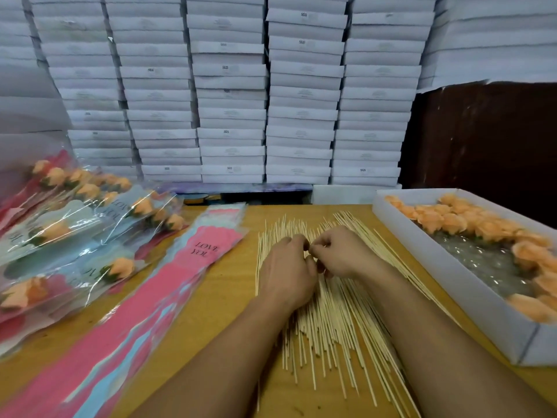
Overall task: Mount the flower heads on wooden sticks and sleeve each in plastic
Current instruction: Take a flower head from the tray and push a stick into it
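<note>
Where both hands (pixel 307 260) meet over sticks (pixel 328 312), grip seemingly pinches one.

Pale wooden sticks (pixel 328 315) lie fanned between pink sleeves (pixel 168 285) and boxed peach flower heads (pixel 470 221).

We're looking at a small packing workshop or stockroom, not a home. Identical flat white boxes (pixel 232 116) are stacked in columns along the whole back wall. The wooden table (pixel 223 285) holds bulk supplies: loose wooden sticks (pixel 331 321), printed plastic sleeves (pixel 193 267), a tray of flower heads (pixel 470 221).
</note>
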